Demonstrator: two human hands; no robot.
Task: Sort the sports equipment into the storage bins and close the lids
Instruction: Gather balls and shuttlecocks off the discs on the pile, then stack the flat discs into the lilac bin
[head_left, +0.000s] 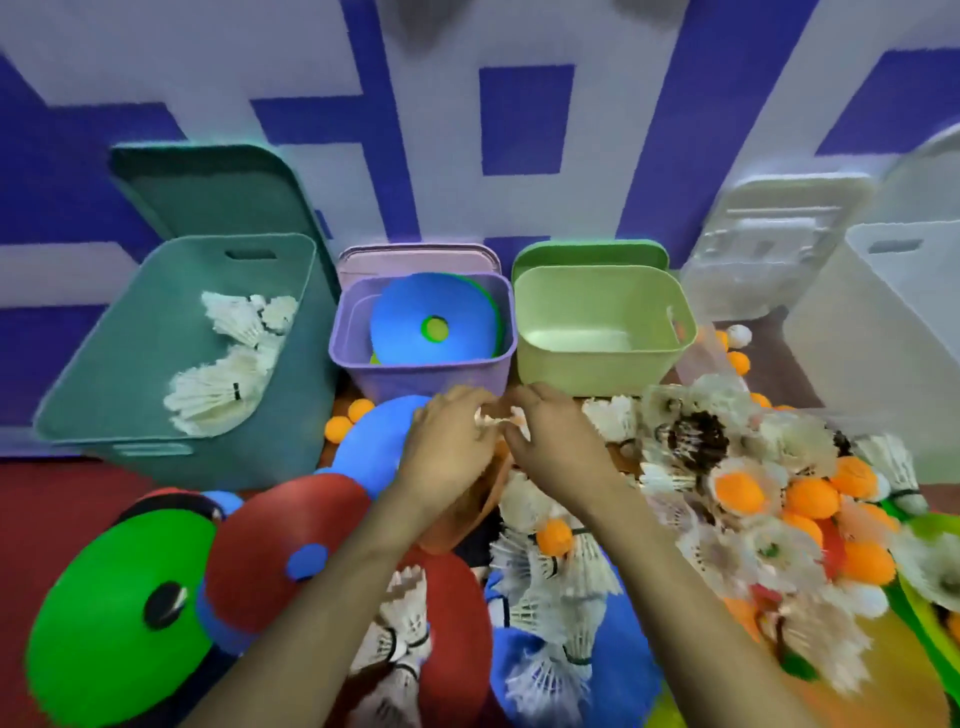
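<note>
Shuttlecock (496, 418) is held right between the two hands, low in front of the purple bin (415, 379). The left hand (447, 447) pinches it from one side with curled fingertips and the right hand (558, 447) grips it from the other, so the two sets of fingers almost meet over it.

Four open bins stand in a row behind the hands. The teal bin (234, 467) on the left already holds white shuttlecocks (218, 384), and its lid (208, 197) leans upright behind it. The purple bin holds a blue disc (431, 317), the light green bin (597, 369) stands just beside it, and the white bin (857, 364) is at the far right. A second blue disc (363, 447) lies partly under the left hand, touching a red disc (280, 519), with a green disc (114, 613) nearer the camera. To the right of the right forearm a heaped pile (727, 467) of shuttlecocks and orange balls (810, 496) crowds the floor — more shuttlecocks lie between the forearms.

The held shuttlecock shows only as a small patch of white feathers, blurred and mostly hidden by the fingers; which way its cork end points cannot be told.
</note>
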